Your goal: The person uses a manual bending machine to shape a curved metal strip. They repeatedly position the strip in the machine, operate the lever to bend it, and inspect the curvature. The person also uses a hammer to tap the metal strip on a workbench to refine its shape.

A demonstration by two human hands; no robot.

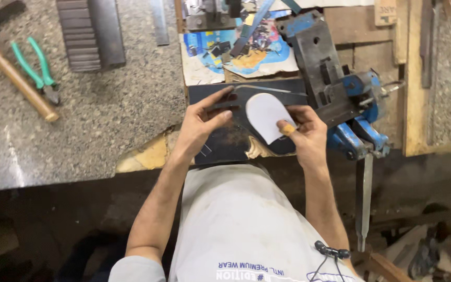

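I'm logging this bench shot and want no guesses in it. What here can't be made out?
Head view only:
- Dark sheet: its middle is covered by the white cutout and both hands.
- Left hand: the small dark piece at its fingertips is too small to identify.
- Right hand: its grip under the cutout is hidden.
- Hammer: head cut off by the left edge.
- Blue vise: jaws blocked by its own body.

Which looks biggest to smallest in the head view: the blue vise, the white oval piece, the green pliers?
1. Blue vise
2. White oval piece and green pliers look close in size; the pliers are longer but thinner, so I won't rank them.
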